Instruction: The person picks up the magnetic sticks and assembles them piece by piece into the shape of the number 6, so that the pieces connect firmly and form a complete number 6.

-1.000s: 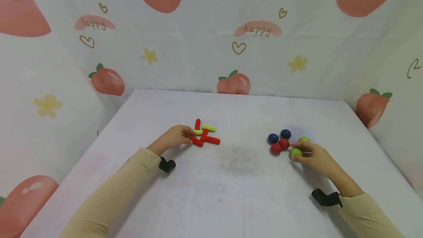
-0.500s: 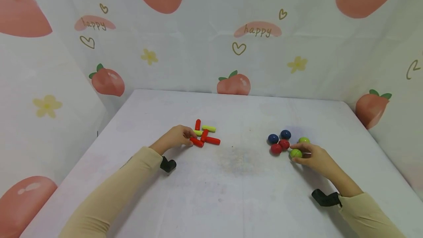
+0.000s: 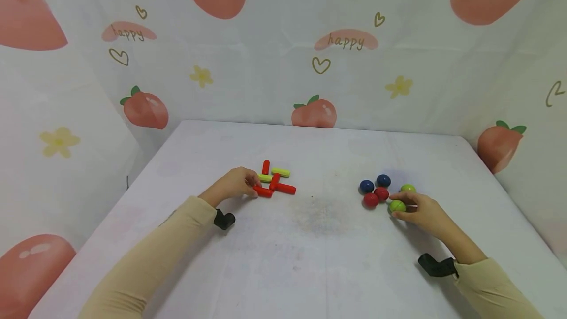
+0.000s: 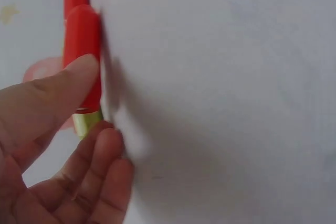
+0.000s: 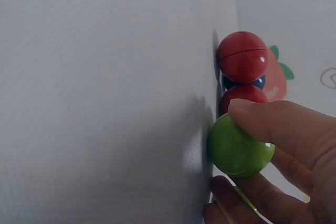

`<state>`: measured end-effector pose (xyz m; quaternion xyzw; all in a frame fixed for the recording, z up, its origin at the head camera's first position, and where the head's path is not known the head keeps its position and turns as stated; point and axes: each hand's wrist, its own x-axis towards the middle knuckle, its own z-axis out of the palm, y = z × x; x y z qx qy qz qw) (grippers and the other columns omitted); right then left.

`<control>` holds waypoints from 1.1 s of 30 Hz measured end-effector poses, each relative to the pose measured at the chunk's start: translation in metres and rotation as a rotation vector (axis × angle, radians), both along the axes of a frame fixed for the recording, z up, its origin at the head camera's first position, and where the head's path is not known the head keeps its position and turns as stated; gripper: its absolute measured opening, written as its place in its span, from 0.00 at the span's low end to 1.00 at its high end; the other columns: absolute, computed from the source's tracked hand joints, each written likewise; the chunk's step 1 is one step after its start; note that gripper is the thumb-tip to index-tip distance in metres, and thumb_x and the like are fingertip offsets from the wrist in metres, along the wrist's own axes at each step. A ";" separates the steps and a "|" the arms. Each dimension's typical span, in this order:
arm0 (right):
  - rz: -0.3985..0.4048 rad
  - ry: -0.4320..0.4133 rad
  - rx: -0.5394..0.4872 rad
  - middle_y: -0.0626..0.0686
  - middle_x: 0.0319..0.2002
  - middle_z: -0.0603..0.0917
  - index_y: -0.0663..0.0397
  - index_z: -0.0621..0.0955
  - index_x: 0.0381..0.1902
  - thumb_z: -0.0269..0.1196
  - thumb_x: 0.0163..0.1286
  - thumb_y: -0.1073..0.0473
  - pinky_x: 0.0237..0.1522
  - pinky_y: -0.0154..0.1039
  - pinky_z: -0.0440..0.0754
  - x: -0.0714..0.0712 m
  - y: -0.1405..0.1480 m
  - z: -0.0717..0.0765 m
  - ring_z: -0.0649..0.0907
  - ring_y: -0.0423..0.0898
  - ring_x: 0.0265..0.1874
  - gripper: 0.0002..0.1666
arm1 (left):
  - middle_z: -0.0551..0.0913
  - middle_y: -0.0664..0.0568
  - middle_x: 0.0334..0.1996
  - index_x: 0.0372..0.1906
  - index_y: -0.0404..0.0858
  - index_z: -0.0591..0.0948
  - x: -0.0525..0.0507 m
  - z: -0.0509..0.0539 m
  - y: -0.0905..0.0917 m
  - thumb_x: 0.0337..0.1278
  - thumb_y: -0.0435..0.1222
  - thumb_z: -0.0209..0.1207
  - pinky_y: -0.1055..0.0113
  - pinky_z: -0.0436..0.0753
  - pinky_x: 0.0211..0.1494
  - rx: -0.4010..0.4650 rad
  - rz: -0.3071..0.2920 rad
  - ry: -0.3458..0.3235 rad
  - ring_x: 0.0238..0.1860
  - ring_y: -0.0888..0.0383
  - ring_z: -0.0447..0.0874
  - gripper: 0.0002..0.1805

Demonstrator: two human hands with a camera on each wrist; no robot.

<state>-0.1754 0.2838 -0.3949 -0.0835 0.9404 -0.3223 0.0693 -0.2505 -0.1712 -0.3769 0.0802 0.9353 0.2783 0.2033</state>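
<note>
My left hand (image 3: pixel 236 182) pinches the near-left red cylinder (image 3: pixel 264 192), a short rounded stick lying on the table. In the left wrist view the thumb (image 4: pixel 79 80) presses along its side; the other fingers are partly hidden behind. Close by lie more red cylinders (image 3: pixel 285 189) and two yellow-green ones (image 3: pixel 281 173), in a loose cluster. On the right, my right hand (image 3: pixel 421 212) holds a green ball (image 3: pixel 397 206) between thumb and fingers, on the table. Two red balls (image 3: pixel 370 200) sit left of it. A second green ball (image 3: pixel 408 188) is behind the fingers.
Two dark blue balls (image 3: pixel 366 186) sit at the back of the ball group. The white table (image 3: pixel 310 270) stretches between and in front of both clusters. A patterned cloth (image 3: pixel 266 63) hangs behind its far edge. Black cameras (image 3: pixel 224 220) are strapped at both wrists.
The red cylinder in my left hand has shifted slightly left and turned to lie more sideways. My right hand and the green ball have hardly moved.
</note>
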 end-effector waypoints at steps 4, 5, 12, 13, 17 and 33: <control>0.003 -0.002 0.003 0.66 0.52 0.77 0.61 0.77 0.53 0.66 0.59 0.56 0.44 0.47 0.82 0.000 -0.001 0.001 0.81 0.63 0.49 0.25 | 0.81 0.52 0.33 0.36 0.44 0.82 0.004 0.006 0.001 0.47 0.35 0.67 0.68 0.73 0.37 -0.050 -0.024 0.007 0.36 0.56 0.75 0.09; 0.003 -0.001 0.005 0.66 0.52 0.77 0.61 0.77 0.53 0.66 0.59 0.55 0.44 0.47 0.82 0.000 -0.001 0.001 0.81 0.63 0.49 0.26 | 0.81 0.52 0.32 0.35 0.43 0.82 0.005 0.008 0.002 0.47 0.34 0.67 0.68 0.73 0.37 -0.063 -0.036 0.016 0.35 0.56 0.75 0.08; 0.003 0.001 0.014 0.65 0.51 0.77 0.60 0.77 0.53 0.66 0.59 0.54 0.44 0.49 0.82 0.000 0.000 0.002 0.80 0.63 0.50 0.26 | 0.81 0.53 0.34 0.37 0.42 0.82 0.018 0.026 0.023 0.48 0.36 0.67 0.69 0.75 0.38 -0.009 -0.057 0.110 0.36 0.57 0.76 0.09; 0.003 -0.001 0.014 0.66 0.51 0.77 0.60 0.77 0.53 0.66 0.59 0.54 0.44 0.49 0.82 0.000 0.000 0.002 0.80 0.63 0.50 0.26 | 0.81 0.53 0.34 0.38 0.43 0.82 0.020 0.028 0.028 0.48 0.37 0.67 0.69 0.75 0.38 0.022 -0.047 0.127 0.36 0.57 0.76 0.10; 0.003 -0.001 0.014 0.66 0.52 0.77 0.60 0.77 0.53 0.67 0.59 0.54 0.44 0.48 0.82 0.000 0.000 0.001 0.80 0.63 0.50 0.26 | 0.82 0.54 0.32 0.40 0.45 0.82 0.026 0.028 0.048 0.49 0.40 0.67 0.69 0.75 0.35 0.190 -0.010 0.183 0.34 0.56 0.80 0.11; -0.005 -0.005 0.012 0.66 0.51 0.77 0.60 0.78 0.53 0.67 0.59 0.54 0.45 0.49 0.82 0.000 0.000 0.002 0.80 0.63 0.49 0.26 | 0.78 0.57 0.20 0.38 0.47 0.83 0.021 -0.010 0.109 0.49 0.39 0.67 0.74 0.71 0.26 0.167 -0.152 0.100 0.20 0.64 0.72 0.09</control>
